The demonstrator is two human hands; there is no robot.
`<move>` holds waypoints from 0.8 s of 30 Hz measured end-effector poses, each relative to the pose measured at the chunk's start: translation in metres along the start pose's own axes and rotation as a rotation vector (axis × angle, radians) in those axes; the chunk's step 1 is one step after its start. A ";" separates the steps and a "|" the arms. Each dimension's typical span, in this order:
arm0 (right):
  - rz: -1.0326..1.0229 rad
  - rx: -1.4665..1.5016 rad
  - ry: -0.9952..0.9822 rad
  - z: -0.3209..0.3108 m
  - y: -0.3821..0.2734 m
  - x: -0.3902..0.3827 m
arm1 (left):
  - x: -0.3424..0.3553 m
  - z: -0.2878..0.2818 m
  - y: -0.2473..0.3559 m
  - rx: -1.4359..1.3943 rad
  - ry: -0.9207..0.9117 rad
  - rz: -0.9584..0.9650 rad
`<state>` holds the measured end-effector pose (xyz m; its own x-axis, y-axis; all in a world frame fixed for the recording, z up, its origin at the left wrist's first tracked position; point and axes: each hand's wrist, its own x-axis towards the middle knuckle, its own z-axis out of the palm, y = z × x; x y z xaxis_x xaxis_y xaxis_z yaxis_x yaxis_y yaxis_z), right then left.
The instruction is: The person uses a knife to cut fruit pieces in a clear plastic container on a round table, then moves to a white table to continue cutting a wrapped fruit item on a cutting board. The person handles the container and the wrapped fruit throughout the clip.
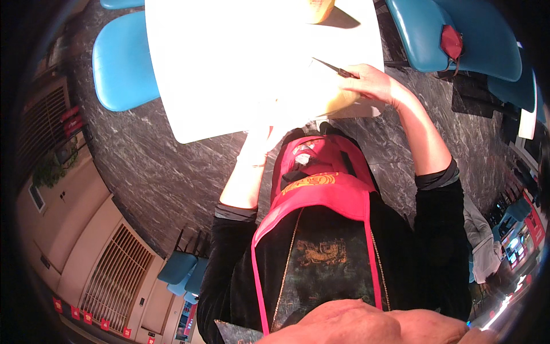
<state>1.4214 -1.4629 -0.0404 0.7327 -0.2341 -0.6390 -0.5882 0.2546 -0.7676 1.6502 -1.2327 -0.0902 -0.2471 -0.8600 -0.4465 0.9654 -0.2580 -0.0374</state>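
In my right hand (369, 85) is a slim knife (338, 70) with a dark handle, its thin pointed blade aimed up and left over the table. The fingers are closed round the handle. Below that hand, near the table's front edge, lies a pale yellow, rounded thing (338, 102); glare hides most of its outline, so I cannot name it. My left hand (266, 137) is at the front edge of the white table (197, 86). Strong light washes out its fingers, and whether it holds anything cannot be seen.
A yellow-orange container (319, 10) stands at the far side of the table and casts a shadow. Blue chairs flank it on the left (123, 63) and right (418, 34); a red pouch (451, 43) rests on the right one. My red apron (321, 189) hangs close to the table edge.
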 end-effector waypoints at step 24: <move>-0.199 -0.582 0.847 0.108 0.123 0.007 | 0.017 -0.020 -0.046 0.352 0.639 0.449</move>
<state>1.3913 -1.3322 -0.1342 0.4869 -0.8604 -0.1506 -0.7218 -0.2992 -0.6241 1.6033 -1.2269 -0.1139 0.3488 -0.5272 -0.7749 0.8526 -0.1649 0.4959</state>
